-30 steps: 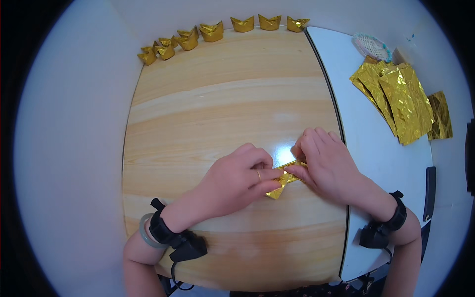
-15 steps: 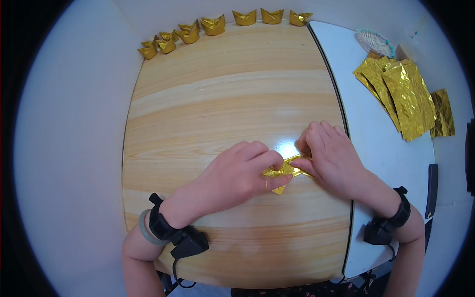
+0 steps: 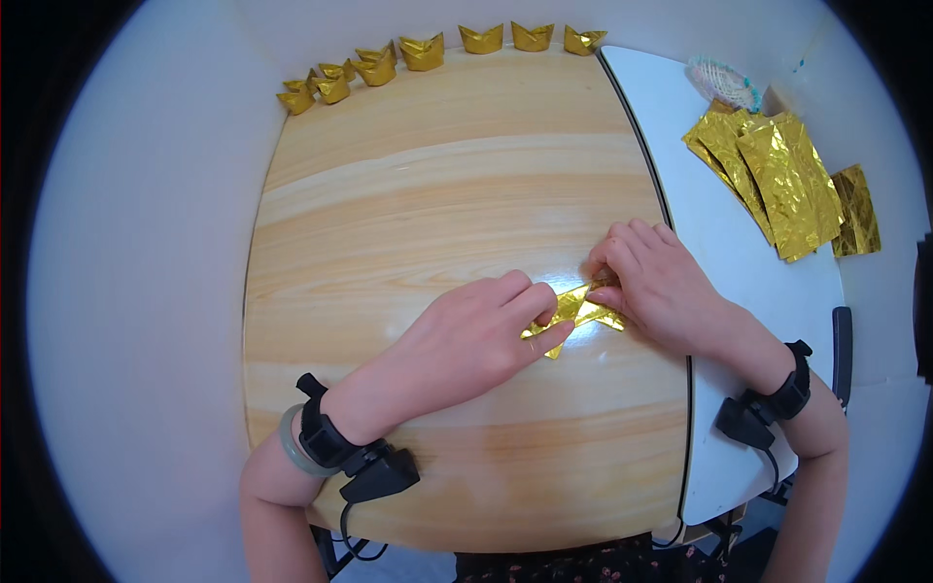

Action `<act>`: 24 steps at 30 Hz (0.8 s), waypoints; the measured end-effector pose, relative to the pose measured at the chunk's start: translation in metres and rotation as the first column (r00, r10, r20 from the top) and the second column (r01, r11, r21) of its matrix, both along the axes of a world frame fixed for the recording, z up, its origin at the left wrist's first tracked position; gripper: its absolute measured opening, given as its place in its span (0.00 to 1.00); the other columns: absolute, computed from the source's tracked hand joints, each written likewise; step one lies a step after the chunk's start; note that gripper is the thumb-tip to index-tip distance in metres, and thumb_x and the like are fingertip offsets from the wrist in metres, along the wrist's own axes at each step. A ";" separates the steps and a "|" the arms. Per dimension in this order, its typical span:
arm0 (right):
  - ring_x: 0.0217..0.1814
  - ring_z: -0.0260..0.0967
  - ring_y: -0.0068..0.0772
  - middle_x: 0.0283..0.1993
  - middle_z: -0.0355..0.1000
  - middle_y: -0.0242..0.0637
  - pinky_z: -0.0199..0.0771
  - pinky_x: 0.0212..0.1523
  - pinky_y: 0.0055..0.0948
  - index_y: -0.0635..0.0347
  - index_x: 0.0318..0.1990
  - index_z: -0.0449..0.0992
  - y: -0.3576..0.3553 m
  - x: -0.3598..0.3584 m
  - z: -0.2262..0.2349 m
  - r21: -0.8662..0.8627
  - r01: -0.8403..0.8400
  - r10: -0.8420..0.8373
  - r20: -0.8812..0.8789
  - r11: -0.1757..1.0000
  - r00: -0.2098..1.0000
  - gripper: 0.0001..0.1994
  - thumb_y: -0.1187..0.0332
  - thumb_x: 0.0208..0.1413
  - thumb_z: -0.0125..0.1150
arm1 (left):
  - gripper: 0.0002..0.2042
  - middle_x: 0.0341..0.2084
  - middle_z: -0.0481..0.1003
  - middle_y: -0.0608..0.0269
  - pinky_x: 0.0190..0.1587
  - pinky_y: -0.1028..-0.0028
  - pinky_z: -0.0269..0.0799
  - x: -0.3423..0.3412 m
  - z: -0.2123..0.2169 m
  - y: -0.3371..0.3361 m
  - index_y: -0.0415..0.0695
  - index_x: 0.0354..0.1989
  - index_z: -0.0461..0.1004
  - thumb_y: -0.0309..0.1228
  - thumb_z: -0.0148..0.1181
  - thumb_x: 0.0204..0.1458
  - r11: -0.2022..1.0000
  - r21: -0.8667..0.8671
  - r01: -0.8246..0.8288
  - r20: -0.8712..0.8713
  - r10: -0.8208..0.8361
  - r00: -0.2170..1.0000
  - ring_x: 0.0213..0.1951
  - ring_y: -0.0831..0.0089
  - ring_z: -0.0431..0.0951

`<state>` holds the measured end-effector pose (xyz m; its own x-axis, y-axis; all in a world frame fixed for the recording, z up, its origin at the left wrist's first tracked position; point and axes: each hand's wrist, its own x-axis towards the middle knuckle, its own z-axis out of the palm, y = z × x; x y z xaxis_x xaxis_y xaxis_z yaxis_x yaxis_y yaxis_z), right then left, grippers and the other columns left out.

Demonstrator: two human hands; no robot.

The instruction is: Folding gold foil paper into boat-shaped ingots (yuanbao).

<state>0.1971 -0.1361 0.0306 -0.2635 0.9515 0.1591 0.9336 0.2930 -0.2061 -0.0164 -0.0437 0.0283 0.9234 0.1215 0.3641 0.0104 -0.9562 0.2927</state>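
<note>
Between my hands, a partly folded strip of gold foil paper [image 3: 575, 309] is held just over the wooden table, with pointed corners sticking out at its lower side. My left hand [image 3: 491, 321] pinches its left end between thumb and fingers. At the right end, my right hand [image 3: 653, 282] grips the paper with thumb and curled fingers. Parts of both ends are hidden behind the fingers. Finished boat-shaped gold paper ingots [image 3: 424, 53] stand in a row along the table's far left and back edge.
The wood-grain table [image 3: 408, 223] meets a white side table [image 3: 671, 126] on the right. On that lie a stack of gold foil sheets [image 3: 787, 185] and a white net-like item with turquoise beads [image 3: 724, 83]. White walls stand behind and left. Wrist-worn black devices [image 3: 384, 471] trail cables.
My right hand has shifted slightly away and its thumb has moved off the middle, so more of the folded paper shows. The whole view has tilted a little.
</note>
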 end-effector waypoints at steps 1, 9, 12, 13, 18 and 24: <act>0.42 0.62 0.36 0.36 0.62 0.34 0.61 0.43 0.33 0.55 0.38 0.66 -0.001 0.000 0.000 0.002 -0.003 0.003 0.007 1.000 1.000 0.11 0.62 0.52 0.59 | 0.08 0.27 0.69 0.66 0.28 0.72 0.68 -0.001 -0.002 0.001 0.43 0.32 0.75 0.29 0.63 0.44 0.994 0.104 0.039 0.032 -0.043 0.999 0.30 0.70 0.71; 0.62 0.59 0.42 0.58 0.64 0.46 0.58 0.61 0.38 0.66 0.57 0.62 -0.041 -0.028 0.021 0.017 -0.095 0.093 0.086 0.995 0.992 0.30 0.56 0.51 0.59 | 0.16 0.42 0.74 0.60 0.44 0.72 0.70 -0.008 -0.004 -0.005 0.39 0.40 0.76 0.26 0.57 0.38 0.951 0.302 0.060 0.087 -0.090 0.992 0.43 0.67 0.72; 0.69 0.52 0.42 0.65 0.56 0.49 0.51 0.67 0.40 0.69 0.61 0.57 -0.047 -0.038 0.020 -0.102 -0.059 0.069 0.090 0.993 0.994 0.37 0.47 0.53 0.54 | 0.19 0.45 0.74 0.57 0.50 0.70 0.70 -0.009 -0.005 -0.009 0.35 0.43 0.75 0.26 0.56 0.38 0.932 0.349 0.096 0.026 -0.112 0.993 0.47 0.64 0.72; 0.69 0.52 0.42 0.65 0.56 0.48 0.50 0.67 0.40 0.69 0.61 0.58 -0.047 -0.038 0.019 -0.092 -0.056 0.067 0.118 0.994 0.991 0.37 0.45 0.53 0.53 | 0.20 0.46 0.73 0.54 0.52 0.69 0.69 -0.010 -0.002 -0.012 0.33 0.44 0.74 0.26 0.55 0.39 0.925 0.375 0.070 0.000 -0.075 0.997 0.49 0.63 0.72; 0.69 0.52 0.39 0.66 0.56 0.46 0.49 0.67 0.39 0.68 0.61 0.59 -0.049 -0.037 0.016 -0.058 -0.030 0.040 0.195 0.998 0.980 0.37 0.44 0.53 0.52 | 0.21 0.48 0.72 0.46 0.55 0.68 0.67 -0.013 0.001 -0.028 0.30 0.46 0.73 0.26 0.53 0.41 0.904 0.426 0.021 -0.089 0.019 0.996 0.53 0.59 0.70; 0.68 0.53 0.38 0.66 0.56 0.44 0.49 0.67 0.39 0.66 0.61 0.60 -0.050 -0.035 0.013 -0.048 -0.026 0.034 0.174 0.999 0.984 0.37 0.45 0.53 0.53 | 0.22 0.48 0.70 0.36 0.54 0.64 0.67 -0.016 0.003 -0.053 0.26 0.47 0.70 0.26 0.49 0.44 0.770 0.638 -0.005 -0.233 0.199 0.952 0.53 0.49 0.69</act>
<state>0.1618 -0.1865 0.0435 -0.3119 0.9479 0.0652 0.9474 0.3154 -0.0546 -0.0321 -0.0969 0.0311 0.9900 0.0565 0.1293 0.1040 -0.9115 -0.3981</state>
